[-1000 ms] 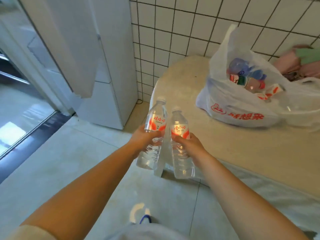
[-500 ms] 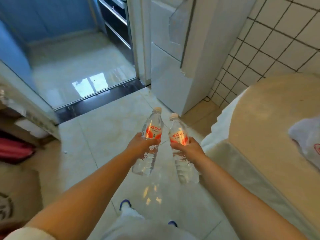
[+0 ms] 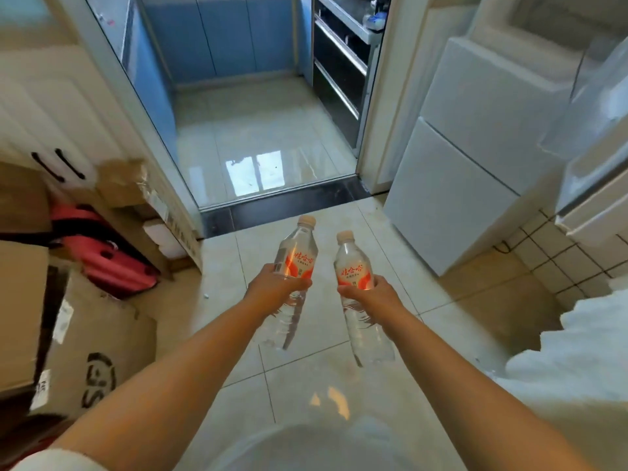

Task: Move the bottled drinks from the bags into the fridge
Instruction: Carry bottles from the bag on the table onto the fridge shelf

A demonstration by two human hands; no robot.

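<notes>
Since a second ago your view has swung left: the bag and most of the tabletop have dropped out of sight, and the kitchen doorway (image 3: 258, 137) now fills the middle, with cardboard boxes (image 3: 85, 338) stacked to the left. The two bottles sit a little farther apart than before, no longer side by side and nearly touching.

Your left hand (image 3: 275, 288) grips the left bottle (image 3: 297, 260) and your right hand (image 3: 368, 295) grips the right bottle (image 3: 353, 266). Both are clear, ribbed plastic with pale caps and red-and-white labels, full of clear liquid. On each, your fingers (image 3: 300, 283) curl tight round the body at the lower edge of the label, so the neck and cap stand above the fingers and the ribbed lower half hangs below them. Both bottles tilt slightly away from you, caps forward.

The fridge (image 3: 475, 141), smooth and white with flat panel doors, stands ahead and to the right of your right fingers, well apart from either bottle. The floor (image 3: 384, 253) beneath is glossy pale tile. A white cloth edge (image 3: 577, 351) shows at the right.
</notes>
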